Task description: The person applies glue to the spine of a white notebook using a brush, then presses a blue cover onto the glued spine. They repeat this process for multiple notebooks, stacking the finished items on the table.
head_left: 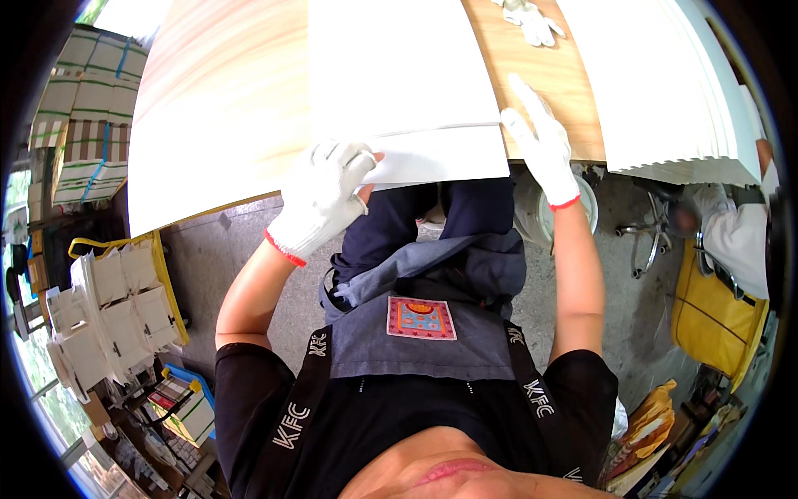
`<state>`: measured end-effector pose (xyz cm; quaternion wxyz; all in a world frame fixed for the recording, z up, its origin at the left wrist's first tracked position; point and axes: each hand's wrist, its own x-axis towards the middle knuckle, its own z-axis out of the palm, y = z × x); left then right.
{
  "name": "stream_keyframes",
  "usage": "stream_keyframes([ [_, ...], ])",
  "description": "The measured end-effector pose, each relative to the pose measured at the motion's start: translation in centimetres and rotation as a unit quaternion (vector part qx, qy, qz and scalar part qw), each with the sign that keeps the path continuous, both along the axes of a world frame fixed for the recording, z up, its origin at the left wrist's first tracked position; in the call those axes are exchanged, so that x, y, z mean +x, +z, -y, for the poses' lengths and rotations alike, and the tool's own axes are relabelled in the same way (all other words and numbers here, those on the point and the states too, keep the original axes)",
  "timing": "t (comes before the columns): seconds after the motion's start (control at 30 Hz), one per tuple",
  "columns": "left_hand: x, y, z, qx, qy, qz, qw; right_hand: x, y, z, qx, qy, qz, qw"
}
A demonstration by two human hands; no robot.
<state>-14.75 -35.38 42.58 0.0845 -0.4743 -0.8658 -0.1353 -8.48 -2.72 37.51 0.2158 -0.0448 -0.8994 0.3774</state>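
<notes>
A wide white sheet of smooth paper or thin card [403,75] lies on the pale wood-grain tabletop [576,100], a crease or overlapping edge crossing it near the person. The step in hand looks like working that near strip; the next move seems to call for keeping the edge even. The white-gloved left hand [328,191] is half curled, bare thumb and fingertip parted at the strip; whether it grips, I cannot tell. The white-gloved right hand [540,145] spreads open beside the right edge, apparently holding nothing, its forearm nearly straight.
</notes>
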Motion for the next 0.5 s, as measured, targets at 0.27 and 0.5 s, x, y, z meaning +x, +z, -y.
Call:
stream_keyframes([
  [0.27, -1.6, 0.8, -0.6, -0.043, 0.014, 0.029, 0.999, -2.9, 2.5, 0.6, 0.18, 0.088, -0.026, 0.979],
  [0.5, -3.1, 1.4, -1.0, 0.02, 0.082, 0.247, 0.965, -3.9, 4.4, 2.4, 0.261, 0.152, 0.121, 0.946],
])
